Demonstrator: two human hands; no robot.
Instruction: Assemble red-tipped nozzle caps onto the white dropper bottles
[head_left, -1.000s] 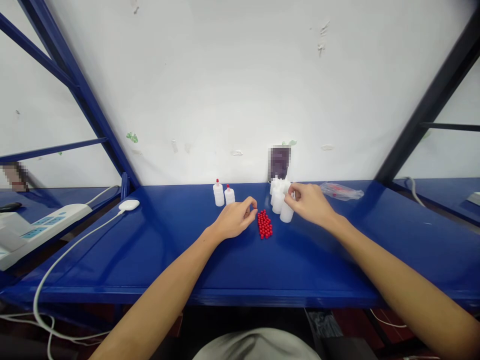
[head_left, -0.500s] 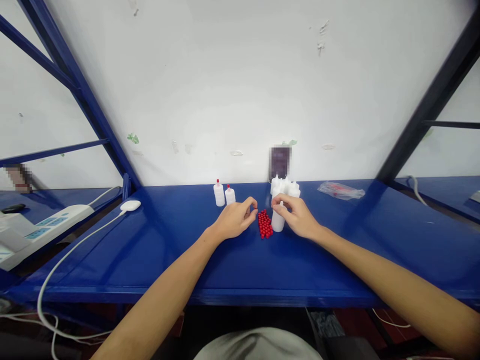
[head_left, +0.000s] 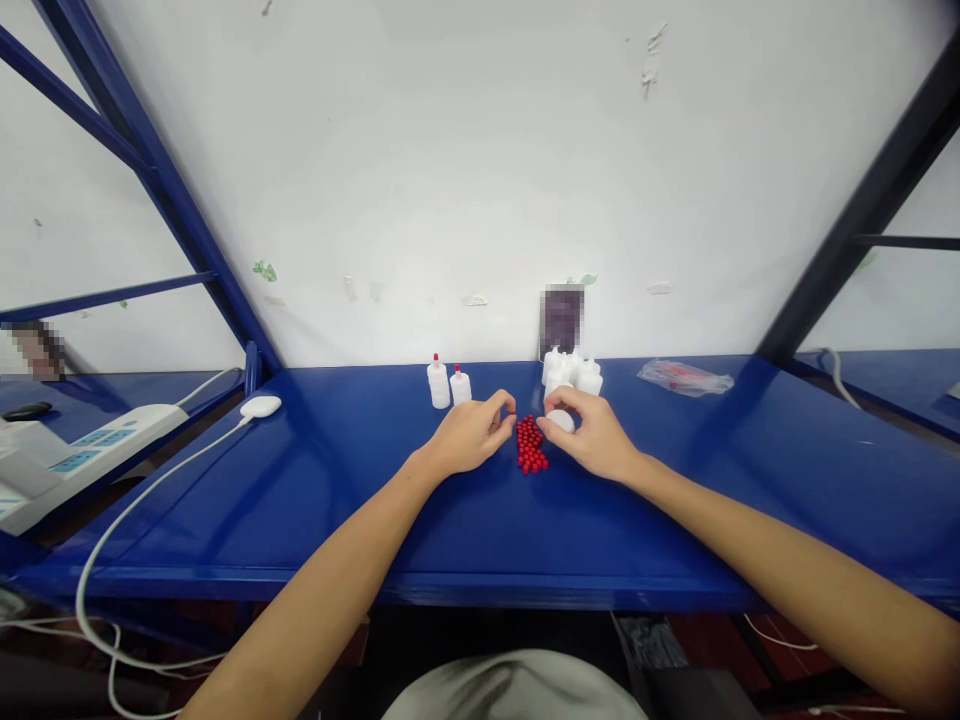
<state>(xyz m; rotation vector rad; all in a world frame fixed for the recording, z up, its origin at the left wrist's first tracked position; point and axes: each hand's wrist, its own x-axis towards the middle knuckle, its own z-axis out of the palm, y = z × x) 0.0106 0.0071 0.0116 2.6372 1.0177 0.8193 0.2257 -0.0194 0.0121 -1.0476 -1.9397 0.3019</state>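
My right hand [head_left: 583, 430] is closed around a white bottle [head_left: 561, 420], which is tilted with its round end facing me. Small red caps [head_left: 530, 446] lie in a patch on the blue table between my hands. My left hand [head_left: 477, 434] is just left of the caps, thumb and fingers curled with a gap between the tips and nothing visible in them. Two white bottles with red caps [head_left: 439, 385] stand upright behind my left hand. Beyond my right hand stands a cluster of uncapped white bottles [head_left: 589, 378].
A clear plastic bag [head_left: 685, 378] with something red inside lies at the back right. A dark pixelated object [head_left: 562, 320] leans on the wall. At the left are a white charger puck [head_left: 260, 407] with its cable and a power strip [head_left: 97, 455].
The bottle in my right hand has gone from upright to tilted, its round end now toward me. My left hand keeps nearly the same place and shape.
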